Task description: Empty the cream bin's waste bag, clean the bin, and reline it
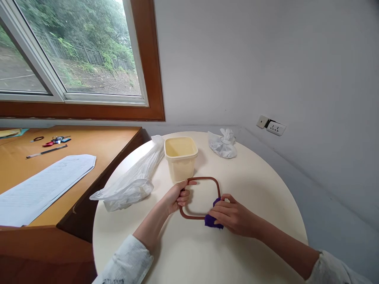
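A brown, rounded-square frame [204, 178] is held above the round table, open in the middle. My left hand [178, 196] grips its left side, fingers wrapped round the bar and the index finger stretched along the top edge. At the lower right corner, my right hand [229, 215] presses a purple cloth [212, 222] around the frame's bar. Part of the cloth is hidden under my fingers. Just beyond the frame stands a cream plastic bin [181, 167], upright and without a lid.
On the round white table [266, 197] lie a long clear plastic bag [134, 183] at left and a knotted plastic bag [223, 145] at back right. A wooden desk [97, 138] with papers [56, 181], a pen [46, 151] and keys [57, 140] adjoins at left.
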A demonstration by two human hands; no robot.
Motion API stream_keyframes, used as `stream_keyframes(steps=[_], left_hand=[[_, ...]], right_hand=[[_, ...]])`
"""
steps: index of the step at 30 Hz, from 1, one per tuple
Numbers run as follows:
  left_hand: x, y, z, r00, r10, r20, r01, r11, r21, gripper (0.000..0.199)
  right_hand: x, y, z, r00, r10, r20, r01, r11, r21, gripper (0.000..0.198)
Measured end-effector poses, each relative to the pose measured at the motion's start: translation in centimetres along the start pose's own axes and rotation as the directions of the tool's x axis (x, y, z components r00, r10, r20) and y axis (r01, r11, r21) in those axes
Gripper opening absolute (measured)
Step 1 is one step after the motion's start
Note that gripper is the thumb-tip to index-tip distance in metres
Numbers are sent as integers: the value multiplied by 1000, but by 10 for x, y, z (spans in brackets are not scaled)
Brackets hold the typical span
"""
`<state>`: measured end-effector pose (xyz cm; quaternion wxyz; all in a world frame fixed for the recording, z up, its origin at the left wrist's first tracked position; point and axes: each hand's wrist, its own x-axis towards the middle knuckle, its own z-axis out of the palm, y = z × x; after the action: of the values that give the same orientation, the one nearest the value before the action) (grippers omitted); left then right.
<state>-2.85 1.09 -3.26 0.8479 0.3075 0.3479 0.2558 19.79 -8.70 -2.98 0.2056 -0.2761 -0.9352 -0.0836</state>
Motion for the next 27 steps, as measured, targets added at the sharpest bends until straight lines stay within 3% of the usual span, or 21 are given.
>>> stream_keyframes(steps=[5,12,15,17,19,21,22,23,24,25,27], left_hand=[[-4,4,-3,985,-99,139,101,995,-10,33],[-5,5,-9,968,-150,202,144,989,44,34],[-5,4,-8,970,-148,192,140,989,54,34],[-6,3,-5,972,-132,194,126,991,44,35],[-6,1,-2,978,-100,185,99,995,15,35],[-5,-2,0,988,-57,147,61,998,-19,33],[-3,-3,1,992,-38,120,42,999,-34,32],[-2,-5,2,996,-18,92,22,999,-46,31],[-1,-6,2,998,2,66,2,998,-55,30],[0,-8,2,999,20,43,-17,998,-62,29],[3,-10,2,999,52,15,-51,996,-76,30]], right_hand=[[-5,6,-7,999,-26,29,22,992,122,20],[-10,30,-8,980,69,-189,-77,996,-37,31],[-10,39,-3,932,220,-288,-236,972,-19,30],[-9,45,1,811,429,-398,-414,901,128,23],[-8,52,6,578,694,-429,-557,720,414,18],[-8,59,11,269,932,-242,-523,352,776,17],[-9,63,13,148,986,-78,-432,136,892,15],[-10,67,15,70,994,80,-325,-53,944,14],[-12,70,16,26,978,205,-232,-194,953,14],[-14,74,16,5,958,286,-169,-281,945,14],[-18,79,15,-9,936,352,-125,-350,928,21]])
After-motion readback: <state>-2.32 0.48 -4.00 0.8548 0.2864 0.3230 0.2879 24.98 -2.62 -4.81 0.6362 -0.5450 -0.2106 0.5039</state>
